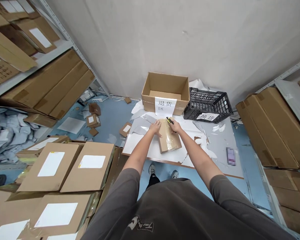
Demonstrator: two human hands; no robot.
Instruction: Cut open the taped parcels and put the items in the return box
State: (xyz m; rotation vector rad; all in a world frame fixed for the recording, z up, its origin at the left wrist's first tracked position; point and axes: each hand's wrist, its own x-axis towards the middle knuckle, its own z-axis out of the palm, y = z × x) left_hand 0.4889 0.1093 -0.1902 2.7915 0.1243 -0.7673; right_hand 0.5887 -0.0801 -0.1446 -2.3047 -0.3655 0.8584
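Note:
A small cardboard box [164, 135] with shiny clear tape along its top lies at a slant on the paper-covered table. My left hand [155, 128] rests against its upper left edge, fingers spread. In my right hand [175, 126] is a yellow and black box cutter [169, 120], held over the far right part of the box. I cannot tell whether its blade touches the tape. Just beyond the hands stands a larger open carton [150, 106] with a white handwritten sheet on its front. Right of it is a black plastic crate [210, 103] with a paper label.
White paper sheets and torn scraps cover much of the table [221, 143]; a blurred purple item [231, 156] lies at its right. Labelled boxes [87, 176] are stacked on my left. Shelves with cartons [272, 126] flank both sides. Small boxes [93, 120] litter the blue floor.

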